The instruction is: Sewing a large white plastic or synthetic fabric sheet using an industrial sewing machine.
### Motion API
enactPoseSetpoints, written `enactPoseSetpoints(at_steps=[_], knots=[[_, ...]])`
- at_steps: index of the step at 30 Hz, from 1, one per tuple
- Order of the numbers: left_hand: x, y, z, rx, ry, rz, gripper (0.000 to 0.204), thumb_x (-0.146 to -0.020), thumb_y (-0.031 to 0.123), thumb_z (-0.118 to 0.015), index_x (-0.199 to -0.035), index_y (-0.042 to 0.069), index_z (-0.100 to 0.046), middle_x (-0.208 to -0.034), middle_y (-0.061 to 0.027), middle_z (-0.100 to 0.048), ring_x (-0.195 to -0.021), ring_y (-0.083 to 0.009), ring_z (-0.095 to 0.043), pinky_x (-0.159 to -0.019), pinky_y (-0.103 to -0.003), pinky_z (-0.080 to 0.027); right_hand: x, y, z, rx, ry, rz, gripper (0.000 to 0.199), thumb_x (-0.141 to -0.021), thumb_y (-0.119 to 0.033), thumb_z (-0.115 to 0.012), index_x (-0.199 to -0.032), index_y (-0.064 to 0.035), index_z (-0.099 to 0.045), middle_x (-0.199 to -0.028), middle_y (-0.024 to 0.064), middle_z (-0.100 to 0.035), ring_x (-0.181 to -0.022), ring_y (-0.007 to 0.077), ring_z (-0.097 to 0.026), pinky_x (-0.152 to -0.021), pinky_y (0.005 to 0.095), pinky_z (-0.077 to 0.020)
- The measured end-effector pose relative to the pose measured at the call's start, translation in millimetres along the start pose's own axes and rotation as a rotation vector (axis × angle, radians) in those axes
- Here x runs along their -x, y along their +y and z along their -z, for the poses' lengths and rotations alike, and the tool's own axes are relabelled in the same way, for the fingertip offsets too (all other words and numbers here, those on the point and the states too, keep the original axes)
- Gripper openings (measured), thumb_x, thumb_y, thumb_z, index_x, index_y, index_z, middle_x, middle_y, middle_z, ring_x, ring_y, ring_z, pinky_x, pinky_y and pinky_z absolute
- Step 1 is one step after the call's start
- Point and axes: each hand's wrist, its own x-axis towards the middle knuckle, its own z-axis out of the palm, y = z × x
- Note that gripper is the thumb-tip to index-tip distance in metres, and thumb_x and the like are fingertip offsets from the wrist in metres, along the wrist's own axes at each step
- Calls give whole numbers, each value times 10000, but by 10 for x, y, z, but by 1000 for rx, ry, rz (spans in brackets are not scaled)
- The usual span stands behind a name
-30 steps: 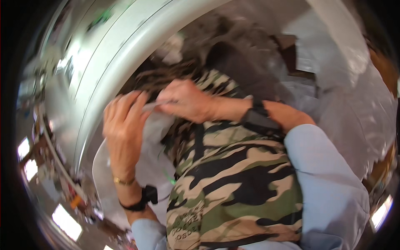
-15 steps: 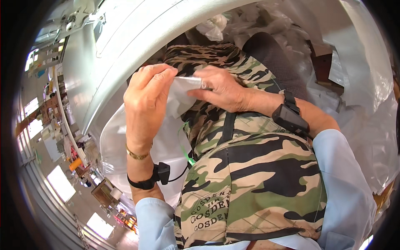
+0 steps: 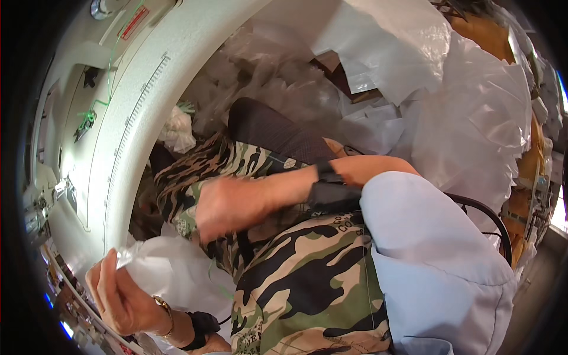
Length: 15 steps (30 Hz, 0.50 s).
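At the lower left, my left hand [image 3: 121, 299] pinches the edge of a translucent plastic sheet [image 3: 174, 269] between thumb and fingers. The sheet drapes from there towards my lap, beside the white tabletop's edge. My right hand [image 3: 228, 207] is over my camouflage apron [image 3: 313, 266], apart from the sheet. It looks curled, but motion blur smears its fingers, and nothing can be made out in it.
A white machine table [image 3: 127, 136] with a ruler scale curves along the left. Green thread [image 3: 89, 118] lies on it. Large translucent plastic sheets [image 3: 473, 124] are heaped at the far right, around a brown box [image 3: 340, 74]. A crumpled white bundle [image 3: 177, 130] lies beyond my lap.
My view has swung to the right. My right hand has left the sheet's edge and moved back over my apron. The left still pinches the sheet, now lower left in view.
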Motion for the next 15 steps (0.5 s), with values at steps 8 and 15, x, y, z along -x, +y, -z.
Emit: enactPoseSetpoints(at_steps=[8, 15], knots=[[149, -36, -333, 229, -70, 50, 99, -881, 21, -690, -934, -62, -690, -702, -121, -591, -582, -204, -531, -469, -278, -354, 1886, 373, 2061, 1565, 583, -746, 657, -763, -228, -769, -1355, -127, -504, -1466, 112, -425, -1371, 294, -367, -1118, 487, -245], [140, -49, -367, 240, -29, 49, 96, -888, 43, -702, -925, -44, -685, -693, -102, -574, -546, -170, -487, -435, -265, -296, 2740, 124, 2804, 1876, 210, -1002, 589, -782, -211, -744, -1331, -149, -539, -1469, 54, -440, -1412, 247, -336, -1139, 512, -211]])
